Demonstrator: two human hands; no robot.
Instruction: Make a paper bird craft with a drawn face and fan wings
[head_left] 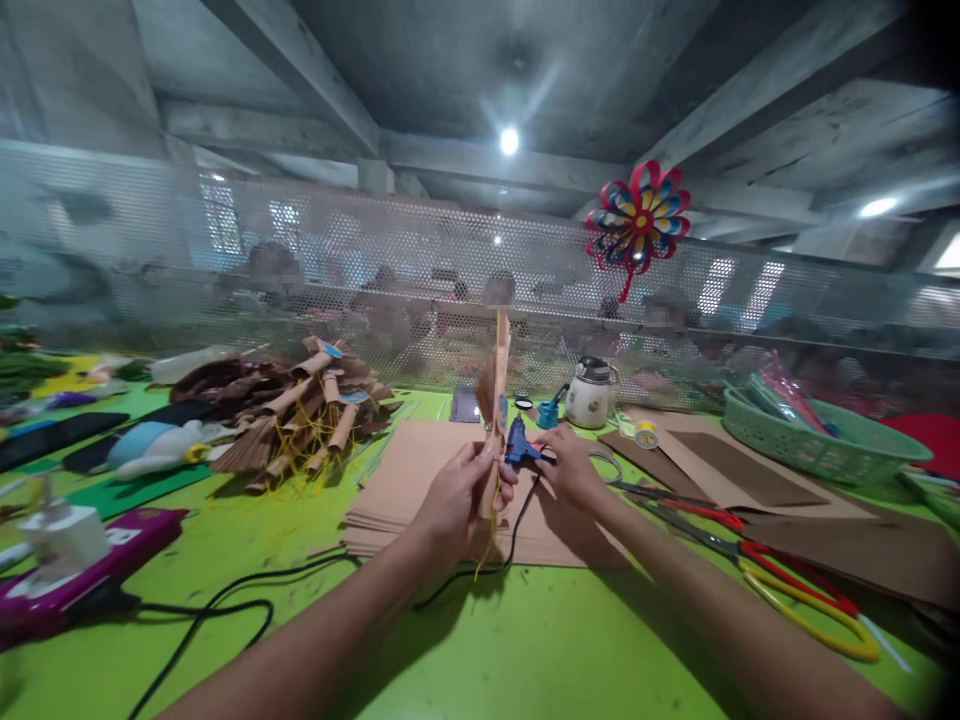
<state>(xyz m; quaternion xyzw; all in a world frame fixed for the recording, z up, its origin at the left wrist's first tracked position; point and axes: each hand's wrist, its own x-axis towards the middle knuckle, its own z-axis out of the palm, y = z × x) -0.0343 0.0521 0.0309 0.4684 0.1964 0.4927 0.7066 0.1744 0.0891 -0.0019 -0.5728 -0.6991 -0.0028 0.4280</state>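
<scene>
My left hand (454, 500) is closed around a brown paper craft piece (501, 365), which stands upright and is seen nearly edge-on. Yellow string (492, 535) hangs from its lower end. In my right hand (574, 465) is a blue glue gun (517, 445), its body close against the craft piece. Whether the nozzle touches the paper cannot be made out. A black cord (523, 520) trails from the gun. Beneath both hands lies a stack of brown card sheets (409, 455).
Similar paper pieces (315, 420) with yellow string are heaped at left. A purple power strip (142, 540) sits nearer. Scissors (795, 585) and a green basket (810, 430) lie right. A white jug (592, 395) stands behind, before a perforated metal screen (420, 250).
</scene>
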